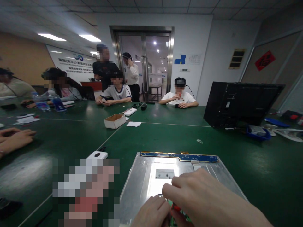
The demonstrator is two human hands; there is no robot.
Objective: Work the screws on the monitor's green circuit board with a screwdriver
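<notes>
Right hand point(201, 192): closed around a red item point(175, 207), mostly hidden. Left hand point(152, 212): fingers bent beside it; grip cannot be told. Green circuit board point(173, 220): beneath the hands, partly covered. Metal panel point(136, 181): flat on table point(165, 137); blue circuit strip point(201, 158) along far edge. Beyond: open white box point(115, 123) leftward, black housing point(236, 104) rightward.

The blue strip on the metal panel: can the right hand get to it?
Probably yes: the right hand is near the blue strip, and only metal panel and a flat cable seem to lie between them.
</notes>
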